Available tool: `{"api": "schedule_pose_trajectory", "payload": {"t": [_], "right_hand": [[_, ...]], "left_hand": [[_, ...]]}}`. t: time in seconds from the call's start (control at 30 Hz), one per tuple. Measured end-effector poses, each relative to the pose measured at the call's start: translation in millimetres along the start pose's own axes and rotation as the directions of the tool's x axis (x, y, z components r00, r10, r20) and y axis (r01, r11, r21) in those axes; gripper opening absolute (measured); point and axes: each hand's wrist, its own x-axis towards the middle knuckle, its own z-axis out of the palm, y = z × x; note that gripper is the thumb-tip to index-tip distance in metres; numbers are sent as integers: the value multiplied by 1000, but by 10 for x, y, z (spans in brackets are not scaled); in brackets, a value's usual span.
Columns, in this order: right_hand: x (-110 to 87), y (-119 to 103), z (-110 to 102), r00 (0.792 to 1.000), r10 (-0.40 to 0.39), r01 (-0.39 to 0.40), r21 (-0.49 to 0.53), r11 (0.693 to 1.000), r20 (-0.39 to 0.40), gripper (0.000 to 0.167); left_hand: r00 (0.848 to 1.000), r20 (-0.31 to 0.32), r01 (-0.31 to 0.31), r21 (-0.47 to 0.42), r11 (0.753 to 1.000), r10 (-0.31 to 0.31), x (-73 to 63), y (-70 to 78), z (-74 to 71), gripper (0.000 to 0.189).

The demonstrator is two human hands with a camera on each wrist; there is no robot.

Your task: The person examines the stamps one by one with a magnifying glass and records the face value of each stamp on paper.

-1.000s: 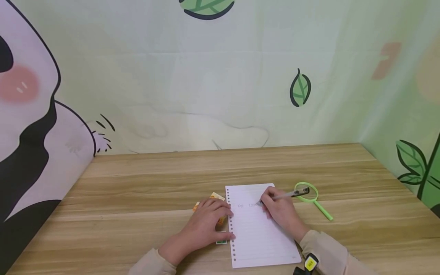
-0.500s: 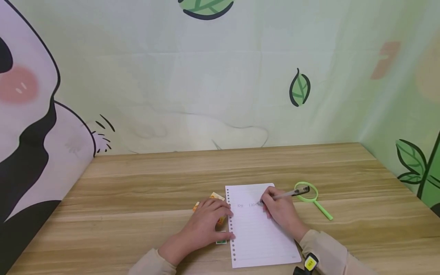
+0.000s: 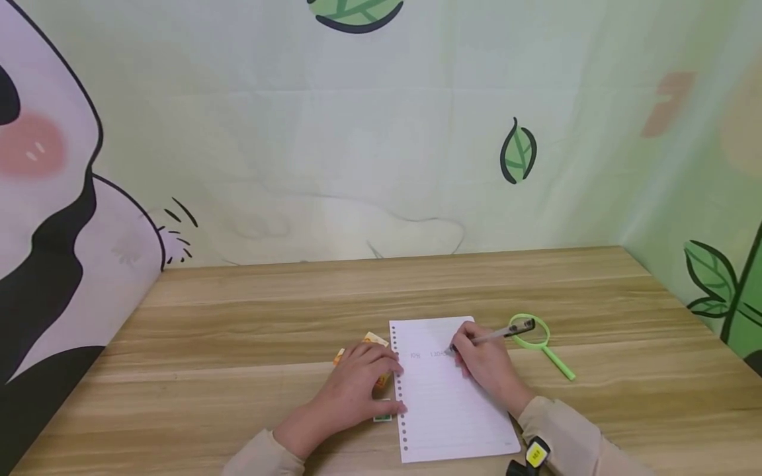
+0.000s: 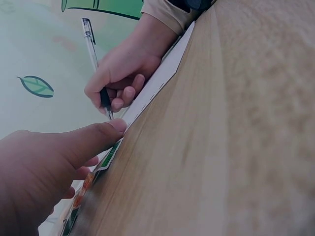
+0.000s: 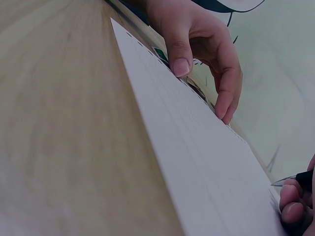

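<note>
A white lined sheet of paper (image 3: 449, 410) with punched holes along its left side lies on the wooden table. My right hand (image 3: 489, 367) pinches a clear-barrelled pen (image 4: 91, 46) with a black grip, its tip at a short line of small writing near the top of the sheet. With thumb and fingertips, my left hand (image 3: 356, 383) presses the sheet's holed edge. Under and beside that hand lie a small green-and-white stamp-like piece (image 3: 383, 417) and orange-and-yellow printed pieces (image 3: 376, 339), partly hidden by the fingers.
A green magnifying glass (image 3: 558, 363) lies to the right of the sheet, its ring behind the pen's end. Behind the table (image 3: 268, 291) hangs a pale green cloth backdrop (image 3: 357, 145) with cartoon leaves and a panda. A yellow-faced device (image 3: 537, 453) sits at the right sleeve.
The pen tip has shifted very slightly along the line of writing. The left hand and the sheet stay where they were.
</note>
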Motion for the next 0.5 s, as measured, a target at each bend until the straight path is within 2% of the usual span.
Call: {"api": "schedule_pose_trajectory", "payload": {"t": [0.23, 0.5], "right_hand": [[11, -41, -10, 999, -10, 9, 27, 1000, 37, 20], [31, -131, -64, 992, -47, 42, 40, 998, 115, 12]], "left_hand": [[999, 29, 21, 2, 1000, -21, 7, -13, -15, 46], [999, 31, 20, 2, 1000, -20, 1, -12, -8, 45]]}}
